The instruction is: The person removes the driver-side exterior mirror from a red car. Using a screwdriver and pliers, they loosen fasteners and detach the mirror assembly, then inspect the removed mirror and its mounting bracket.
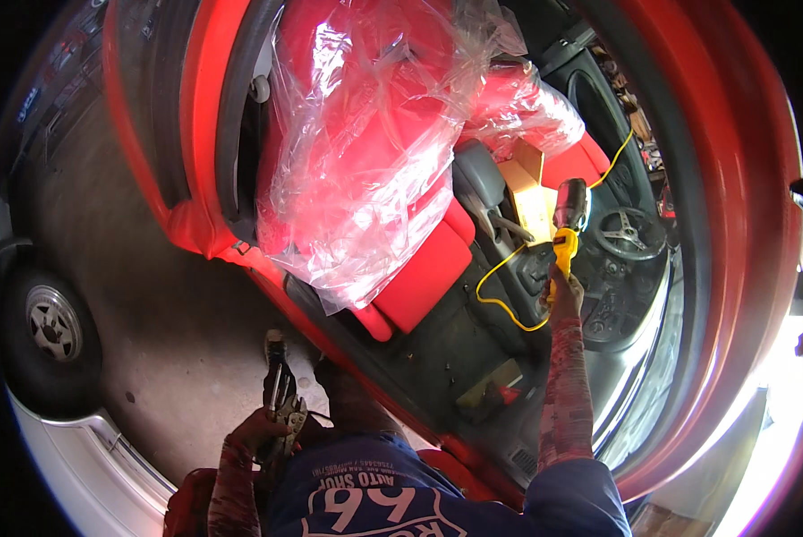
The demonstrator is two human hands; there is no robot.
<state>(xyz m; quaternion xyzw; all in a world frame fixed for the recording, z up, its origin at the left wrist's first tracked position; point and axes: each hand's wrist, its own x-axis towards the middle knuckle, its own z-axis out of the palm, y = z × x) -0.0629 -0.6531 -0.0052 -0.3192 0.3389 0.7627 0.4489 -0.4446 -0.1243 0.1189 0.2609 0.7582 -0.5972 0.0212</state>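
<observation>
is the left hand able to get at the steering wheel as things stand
Probably not. The left hand is outside the car, low by the sill, gripping pliers. The steering wheel lies far across the cabin, past the seat and console; the right hand is much nearer.

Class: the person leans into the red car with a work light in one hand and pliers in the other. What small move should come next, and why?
Probably lower the yellow-handled work light in the right hand toward the dark footwell. Its beam now falls on the centre console, while the floor by the steering wheel stays dim. The left hand holds metal locking pliers outside, idle.
</observation>
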